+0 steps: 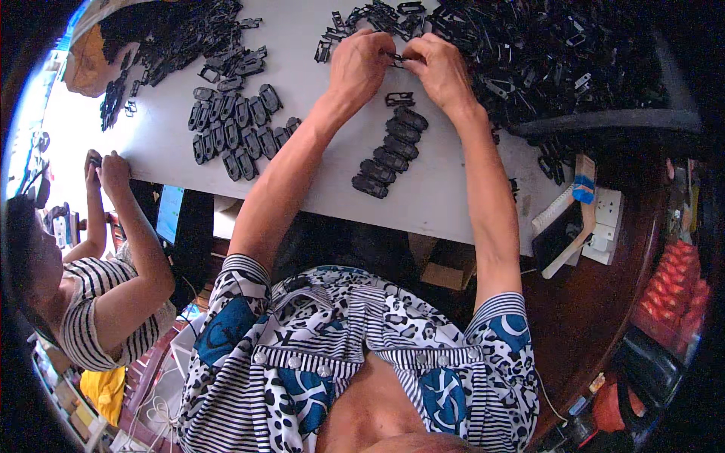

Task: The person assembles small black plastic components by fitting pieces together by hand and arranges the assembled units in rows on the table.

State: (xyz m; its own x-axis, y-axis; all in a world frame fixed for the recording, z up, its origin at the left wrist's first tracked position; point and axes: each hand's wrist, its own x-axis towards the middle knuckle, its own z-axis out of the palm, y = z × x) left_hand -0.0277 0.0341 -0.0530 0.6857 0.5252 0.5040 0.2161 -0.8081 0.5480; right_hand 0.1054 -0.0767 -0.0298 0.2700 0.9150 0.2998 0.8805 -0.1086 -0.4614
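Note:
My left hand (361,66) and my right hand (442,74) meet above the far middle of the table. Both are closed in a pinch on a small black plastic part (395,60), which the fingers partly cover. Just below them lies a single black open frame piece (399,99). Toward the table's near edge runs a slanting row of several black oblong plastic pieces (390,153). More such frame pieces (370,15) are scattered beyond my fingers.
A big heap of black parts (544,60) fills the far right. Rows of black oblong pieces (234,128) and another dark heap (174,34) lie left. A phone on a stand (563,234) and a power strip (606,223) are at right. At left, another person's hands (108,171) hold something small.

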